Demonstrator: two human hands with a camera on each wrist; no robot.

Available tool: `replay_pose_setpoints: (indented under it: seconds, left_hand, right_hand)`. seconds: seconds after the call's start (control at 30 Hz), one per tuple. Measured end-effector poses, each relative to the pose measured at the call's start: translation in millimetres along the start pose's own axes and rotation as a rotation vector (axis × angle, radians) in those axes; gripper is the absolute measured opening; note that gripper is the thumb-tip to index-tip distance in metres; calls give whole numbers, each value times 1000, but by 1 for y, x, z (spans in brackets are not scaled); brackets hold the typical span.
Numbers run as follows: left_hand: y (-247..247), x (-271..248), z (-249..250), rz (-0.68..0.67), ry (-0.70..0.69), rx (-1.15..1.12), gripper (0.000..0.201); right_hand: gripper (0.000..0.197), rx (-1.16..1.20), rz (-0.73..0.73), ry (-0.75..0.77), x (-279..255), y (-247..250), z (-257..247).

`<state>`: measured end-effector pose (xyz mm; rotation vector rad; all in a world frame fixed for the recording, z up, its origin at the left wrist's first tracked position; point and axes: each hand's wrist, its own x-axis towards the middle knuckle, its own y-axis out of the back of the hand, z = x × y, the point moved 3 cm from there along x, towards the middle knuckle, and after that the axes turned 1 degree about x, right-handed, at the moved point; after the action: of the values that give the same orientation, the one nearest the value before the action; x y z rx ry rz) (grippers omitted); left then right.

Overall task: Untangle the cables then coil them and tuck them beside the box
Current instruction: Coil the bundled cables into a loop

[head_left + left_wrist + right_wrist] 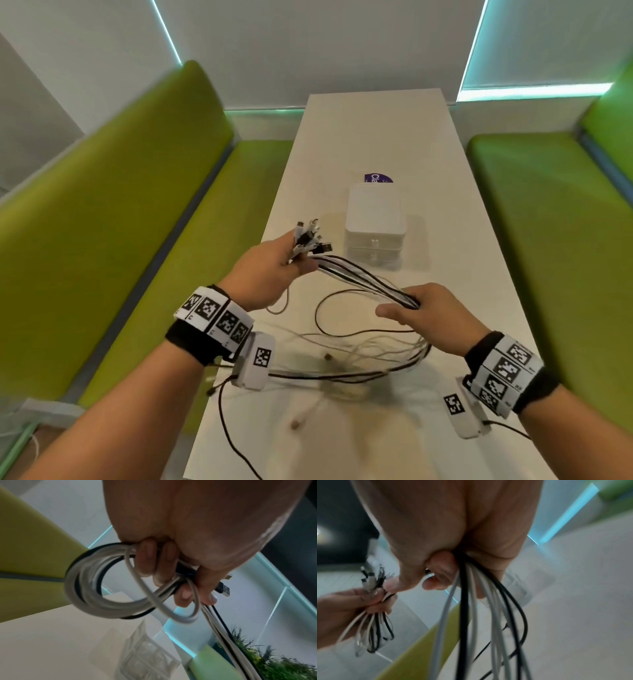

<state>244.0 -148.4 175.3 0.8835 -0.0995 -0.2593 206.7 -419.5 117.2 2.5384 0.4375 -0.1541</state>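
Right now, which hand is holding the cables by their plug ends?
The left hand: the connectors fan out above its fingers, beside the white box. The right hand grips the same cables farther along, with no plugs showing there.

Even, soft indoor light fills the head view, brightest in the cyan strip lights (534, 89) behind the long white table (373, 137). Faint shadows lie on the table beside the white square plastic box (375, 219). Edges bow with wide-angle distortion. Both wrist views are dimmer, with motion-blurred black and white cables (467, 615).
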Motion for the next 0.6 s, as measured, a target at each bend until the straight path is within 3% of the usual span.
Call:
replay_pose_setpoints:
  seconds: [0.1,0.2,0.27,0.37,0.43,0.5,0.6]
  left_hand:
    - [-1,-4,-24,11,89,-37,40]
    - [-5,-6,-44,-1,158,-110,41]
    - [-14,-7,-50,-79,214,-76,40]
    - [-27,-8,-53,-139,233,199,54]
    - [-25,-9,-44,-41,189,321,66]
    - [-29,-13,-19,32,60,314,75]
    - [-67,-21,20,-104,-169,297,87]
  right_hand:
    - [62,-21,8,48,-3,9,2]
    - [43,98,-80,17,-8,16,7]
    - [37,-11,-69,10,-9,19,12]
    - [36,-276,-5,48,-4,18,18]
    - [39,-458,6,27,0,14,22]
    - [39,-637,-21,-11,3,6,17]
    - [36,-680,-131,80,4,-11,-11]
